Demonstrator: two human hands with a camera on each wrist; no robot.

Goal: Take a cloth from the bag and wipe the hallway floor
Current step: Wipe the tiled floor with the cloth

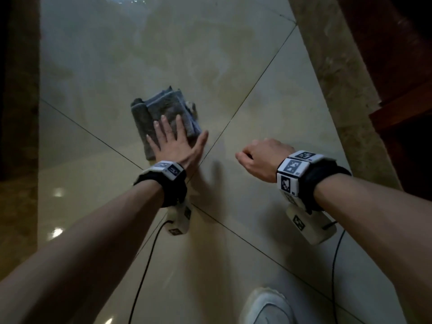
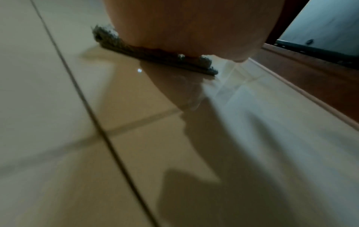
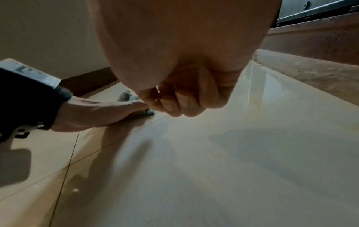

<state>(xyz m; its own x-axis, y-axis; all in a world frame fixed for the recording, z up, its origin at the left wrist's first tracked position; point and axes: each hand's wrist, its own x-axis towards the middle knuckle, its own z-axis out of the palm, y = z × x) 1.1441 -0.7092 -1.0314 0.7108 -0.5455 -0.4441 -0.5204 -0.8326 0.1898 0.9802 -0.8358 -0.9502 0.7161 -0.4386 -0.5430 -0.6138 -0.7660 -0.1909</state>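
A folded grey cloth (image 1: 163, 113) lies flat on the glossy beige tiled floor (image 1: 245, 218). My left hand (image 1: 174, 141) presses on its near half with straight, spread fingers, the thumb out on the tile to the right. From the left wrist view the cloth (image 2: 155, 56) shows as a thin edge under my palm. My right hand (image 1: 259, 157) hovers just above the floor to the right of the cloth, its fingers (image 3: 180, 102) curled into the palm and holding nothing. In the right wrist view the left hand (image 3: 101, 113) lies flat on the cloth (image 3: 124, 96).
A speckled stone threshold (image 1: 339, 78) and dark red wooden trim (image 1: 397, 66) run along the right. A dark wall edge (image 1: 18, 113) borders the left. My white shoe (image 1: 266, 307) is at the bottom, and black cables (image 1: 145, 265) trail from both wrists.
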